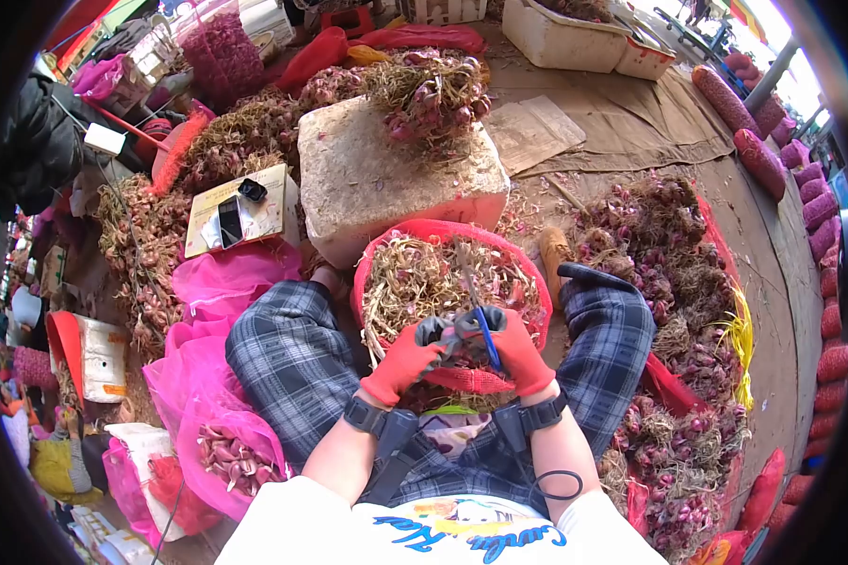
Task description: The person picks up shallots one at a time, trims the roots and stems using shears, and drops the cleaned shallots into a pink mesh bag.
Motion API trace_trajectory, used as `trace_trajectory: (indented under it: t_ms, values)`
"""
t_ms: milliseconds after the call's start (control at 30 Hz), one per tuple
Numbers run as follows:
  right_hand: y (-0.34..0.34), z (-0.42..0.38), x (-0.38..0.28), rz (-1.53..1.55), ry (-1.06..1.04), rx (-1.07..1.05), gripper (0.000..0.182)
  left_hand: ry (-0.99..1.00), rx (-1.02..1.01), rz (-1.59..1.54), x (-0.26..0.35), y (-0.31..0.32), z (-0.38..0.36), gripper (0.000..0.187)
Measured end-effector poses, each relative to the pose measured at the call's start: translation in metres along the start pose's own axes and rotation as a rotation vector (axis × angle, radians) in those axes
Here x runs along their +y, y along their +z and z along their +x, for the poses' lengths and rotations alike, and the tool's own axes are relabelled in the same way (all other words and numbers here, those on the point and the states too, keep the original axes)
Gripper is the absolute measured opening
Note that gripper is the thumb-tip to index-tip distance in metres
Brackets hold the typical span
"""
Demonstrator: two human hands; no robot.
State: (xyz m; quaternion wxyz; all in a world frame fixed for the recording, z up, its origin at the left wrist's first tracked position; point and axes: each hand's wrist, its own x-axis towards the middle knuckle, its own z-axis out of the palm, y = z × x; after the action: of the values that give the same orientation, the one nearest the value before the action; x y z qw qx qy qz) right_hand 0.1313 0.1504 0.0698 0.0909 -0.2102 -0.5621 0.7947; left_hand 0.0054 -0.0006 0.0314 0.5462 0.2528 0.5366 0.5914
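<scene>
Red-gloved right hand (518, 350) wrapped round blue-handled clippers (486, 337), left hand (407, 358) curled, grip unclear; keep fingertips off blades (468, 275), low over mesh tub (543, 303)

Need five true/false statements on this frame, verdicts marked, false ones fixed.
1. The right hand grips a blue-handled tool. True.
2. The left hand is bare. False: it wears a red glove with grey fingers, as the right does.
3. The phone lies on the big pale block. False: it lies on the smaller box to its left.
4. A bundle of reddish bulbs sits on the big pale block. True.
5. The red mesh container between the legs is empty. False: dry stalks fill it.
</scene>
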Motion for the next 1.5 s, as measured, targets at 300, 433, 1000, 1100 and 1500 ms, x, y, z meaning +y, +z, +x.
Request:
trace_trajectory:
  t_ms: [300, 433, 1000, 1100, 1500]
  values:
    - [-0.008, 0.001, 0.011, 0.1, -0.046, 0.176, 0.023, 0.11, 0.159, 0.131, 0.012, 0.019, -0.001, 0.029]
    - [-0.007, -0.001, 0.007, 0.101, 0.075, 0.003, 0.029, 0.381, 0.225, 0.681, 0.018, 0.019, -0.009, 0.039]
    - [-0.029, -0.004, 0.0, 0.297, -0.19, 0.218, 0.038, 0.068, 0.174, -0.148, 0.013, 0.017, -0.004, 0.024]
    - [-0.006, -0.01, -0.02, -0.175, -0.065, 0.13, 0.038, -0.132, -0.004, -0.244, 0.031, 0.015, -0.005, 0.025]
    - [-0.03, -0.01, -0.004, 0.166, -0.072, 0.437, 0.014, -0.17, -0.077, -0.909, 0.017, 0.007, -0.002, 0.031]
